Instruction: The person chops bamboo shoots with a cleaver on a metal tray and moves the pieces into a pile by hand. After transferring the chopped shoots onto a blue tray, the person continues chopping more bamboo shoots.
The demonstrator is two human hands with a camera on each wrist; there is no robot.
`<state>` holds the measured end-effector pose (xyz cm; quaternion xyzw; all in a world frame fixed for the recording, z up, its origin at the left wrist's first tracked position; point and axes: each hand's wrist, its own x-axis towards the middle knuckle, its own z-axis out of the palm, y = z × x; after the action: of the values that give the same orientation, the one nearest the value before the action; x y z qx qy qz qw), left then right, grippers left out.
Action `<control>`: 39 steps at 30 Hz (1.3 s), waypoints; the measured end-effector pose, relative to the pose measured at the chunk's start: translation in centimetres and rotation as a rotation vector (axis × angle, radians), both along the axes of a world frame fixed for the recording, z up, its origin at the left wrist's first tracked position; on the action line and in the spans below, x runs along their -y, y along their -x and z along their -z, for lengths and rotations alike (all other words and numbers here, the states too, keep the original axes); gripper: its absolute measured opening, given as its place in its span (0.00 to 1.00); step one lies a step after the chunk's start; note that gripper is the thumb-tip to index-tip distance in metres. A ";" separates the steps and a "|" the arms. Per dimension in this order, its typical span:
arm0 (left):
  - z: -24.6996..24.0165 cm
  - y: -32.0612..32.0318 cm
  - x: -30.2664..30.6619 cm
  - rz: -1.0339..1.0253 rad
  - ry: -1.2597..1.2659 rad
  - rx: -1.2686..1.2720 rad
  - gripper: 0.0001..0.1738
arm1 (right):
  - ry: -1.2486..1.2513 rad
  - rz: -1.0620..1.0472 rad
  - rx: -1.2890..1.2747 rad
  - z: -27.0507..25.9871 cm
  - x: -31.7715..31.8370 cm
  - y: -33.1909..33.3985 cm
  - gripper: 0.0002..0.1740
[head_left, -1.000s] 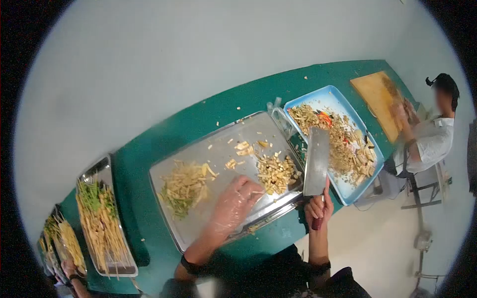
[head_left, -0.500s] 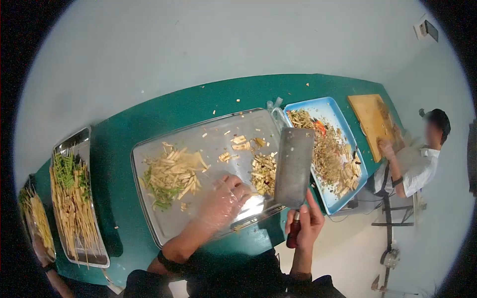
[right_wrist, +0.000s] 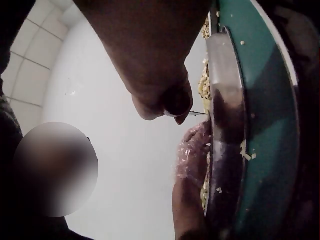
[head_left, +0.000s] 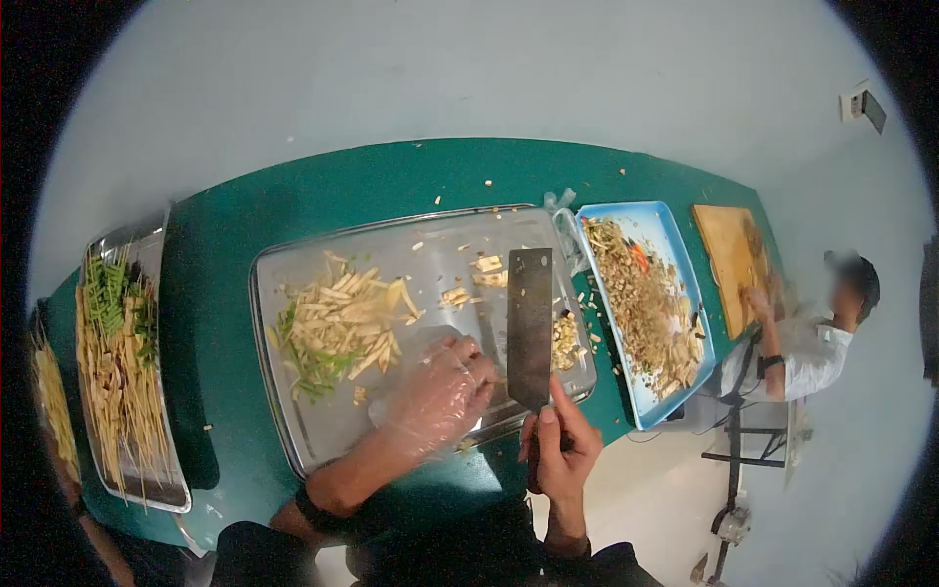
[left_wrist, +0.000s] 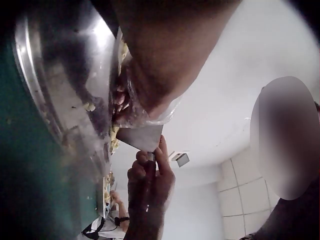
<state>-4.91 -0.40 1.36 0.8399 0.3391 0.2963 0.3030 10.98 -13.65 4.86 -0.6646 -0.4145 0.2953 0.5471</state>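
Note:
In the head view my right hand (head_left: 564, 445) grips the dark handle of a cleaver (head_left: 530, 328), its broad blade standing over the right part of a metal tray (head_left: 440, 249). My left hand (head_left: 440, 396), in a clear plastic glove, rests low over the tray with curled fingers just left of the blade, pinching pale strips whose ends show beside it. Diced pieces (head_left: 565, 342) lie right of the blade, partly hidden by it. A heap of pale and green strips (head_left: 342, 323) covers the tray's left side. The right wrist view shows the gloved hand (right_wrist: 194, 152) close below the blade.
A blue-rimmed tray (head_left: 624, 377) of chopped bits sits to the right, with a wooden board (head_left: 722, 254) and another person (head_left: 797, 352) beyond. Crumpled plastic (head_left: 565, 230) lies between the trays. At left stands a long tray (head_left: 176, 494) of stalks; crumbs dot the green table (head_left: 391, 171).
The cleaver has shifted left from the gap between the trays to beside my left hand, its blade now turned more edge-on. The head view has shifted too. My left hand remains low over the tray.

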 end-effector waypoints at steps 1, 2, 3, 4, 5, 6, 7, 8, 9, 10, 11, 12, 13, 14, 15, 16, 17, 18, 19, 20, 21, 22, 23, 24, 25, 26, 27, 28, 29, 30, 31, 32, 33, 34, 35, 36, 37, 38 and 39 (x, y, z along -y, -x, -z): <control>0.2 0.0 0.0 -0.006 0.005 0.002 0.08 | 0.005 -0.006 0.002 -0.2 -0.2 0.1 0.24; 0.3 0.0 0.0 -0.002 -0.006 0.009 0.09 | 0.014 -0.014 0.007 -0.3 -0.3 0.2 0.24; 0.4 0.1 0.0 0.003 -0.018 0.016 0.09 | 0.023 -0.021 0.012 -0.3 -0.5 0.3 0.23; 0.5 0.1 0.1 -0.001 -0.013 0.016 0.09 | 0.027 -0.025 0.012 -0.2 -0.7 0.2 0.23; 0.6 0.2 0.2 0.024 0.032 -0.028 0.09 | 0.015 -0.067 0.066 0.1 -0.8 -0.1 0.24; 0.7 0.3 0.2 0.049 0.076 -0.071 0.09 | 0.000 -0.111 0.120 0.4 -1.0 -0.3 0.25; 0.7 0.4 0.2 0.046 0.076 -0.070 0.09 | 0.001 -0.114 0.121 0.7 -1.4 -0.3 0.25; 0.6 0.4 0.1 0.051 0.066 -0.083 0.10 | 0.000 -0.099 0.164 1.0 -1.7 -0.3 0.25; 0.6 0.5 0.1 0.057 0.054 -0.098 0.10 | -0.002 -0.083 0.207 1.3 -2.1 -0.2 0.25; 0.5 0.5 0.1 0.056 0.054 -0.097 0.10 | -0.003 -0.084 0.207 1.4 -2.7 0.0 0.25; 0.4 0.5 0.1 0.051 0.052 -0.100 0.10 | -0.024 -0.082 0.230 1.4 -3.4 0.1 0.25; 0.4 0.5 0.2 0.046 0.051 -0.103 0.10 | -0.044 -0.079 0.254 1.5 -3.9 0.2 0.25; 0.4 0.4 0.2 0.047 0.050 -0.101 0.10 | -0.044 -0.077 0.256 1.4 -4.0 0.2 0.25; 0.4 0.4 0.1 0.053 0.057 -0.097 0.11 | -0.072 -0.064 0.275 1.4 -4.2 0.3 0.25; 0.5 0.5 0.0 0.057 0.063 -0.092 0.11 | -0.101 -0.054 0.295 1.4 -4.3 0.3 0.25; 0.4 0.5 -0.1 0.051 0.062 -0.090 0.11 | -0.103 -0.060 0.296 1.3 -4.2 0.4 0.25; 0.2 0.5 -0.1 0.032 0.056 -0.056 0.12 | -0.081 -0.010 0.166 1.0 -3.5 0.4 0.24; 0.1 0.6 0.0 0.016 0.052 -0.022 0.12 | -0.056 0.042 0.036 0.7 -2.7 0.4 0.24; -0.2 0.7 0.0 0.014 0.056 -0.020 0.12 | -0.052 0.039 0.037 0.4 -2.2 0.5 0.24; -0.5 0.7 -0.1 0.022 0.105 -0.029 0.13 | -0.022 0.045 0.034 0.0 -1.8 0.5 0.24; -0.7 0.7 -0.2 0.032 0.152 -0.037 0.14 | 0.006 0.053 0.030 -0.2 -1.4 0.4 0.24; -0.6 0.8 -0.3 0.033 0.153 -0.037 0.14 | 0.007 0.055 0.030 0.0 -1.0 0.3 0.24; -0.4 0.9 -0.3 0.039 0.137 -0.040 0.13 | -0.028 -0.004 0.073 0.5 -0.6 0.1 0.25; -0.3 1.0 -0.3 0.046 0.122 -0.043 0.12 | -0.063 -0.064 0.114 0.9 -0.3 0.0 0.26; -0.3 0.9 -0.3 0.047 0.123 -0.044 0.12 | -0.061 -0.063 0.113 1.0 -0.2 -0.1 0.26; -0.3 0.9 -0.3 0.050 0.097 -0.039 0.11 | -0.046 -0.089 0.167 1.1 0.0 -0.3 0.26; -0.3 0.8 -0.3 0.053 0.072 -0.035 0.10 | -0.031 -0.115 0.220 1.2 0.0 -0.3 0.26; -0.1 0.8 -0.3 0.053 0.074 -0.036 0.10 | -0.029 -0.116 0.218 1.2 0.0 -0.2 0.26; 0.0 0.7 -0.2 0.045 0.064 -0.022 0.10 | -0.026 -0.102 0.192 1.2 -0.1 0.0 0.26; 0.2 0.7 -0.2 0.038 0.053 -0.006 0.09 | -0.024 -0.087 0.166 1.2 -0.2 0.2 0.25; 0.2 0.7 -0.2 0.038 0.055 -0.007 0.09 | -0.022 -0.087 0.165 1.0 -0.3 0.3 0.25; 0.1 0.6 -0.2 0.044 0.060 -0.014 0.09 | 0.016 -0.055 0.160 0.8 -0.5 0.5 0.24; 0.1 0.6 -0.2 0.051 0.065 -0.021 0.09 | 0.053 -0.023 0.154 0.7 -0.7 0.7 0.24; 0.1 0.7 -0.2 0.051 0.065 -0.022 0.09 | 0.053 -0.023 0.153 0.7 -1.0 0.8 0.24; 0.2 0.6 -0.2 0.048 0.061 -0.024 0.09 | 0.053 -0.028 0.169 0.8 -1.3 0.9 0.24; 0.3 0.6 -0.1 0.047 0.058 -0.025 0.09 | 0.054 -0.032 0.186 0.8 -1.5 1.0 0.24; 0.5 0.5 -0.1 0.050 0.056 -0.024 0.09 | 0.052 -0.029 0.188 1.0 -2.1 1.0 0.24; 0.8 0.5 -0.1 0.052 0.047 -0.010 0.09 | -0.006 -0.035 0.216 1.5 -2.9 1.0 0.25; 1.0 0.4 -0.2 0.054 0.038 0.003 0.09 | -0.066 -0.041 0.244 1.8 -3.3 0.9 0.25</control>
<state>-5.34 -0.22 0.33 0.8424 0.3213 0.2825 0.3275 10.07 -10.33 3.05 -0.6687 -0.5009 0.2098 0.5079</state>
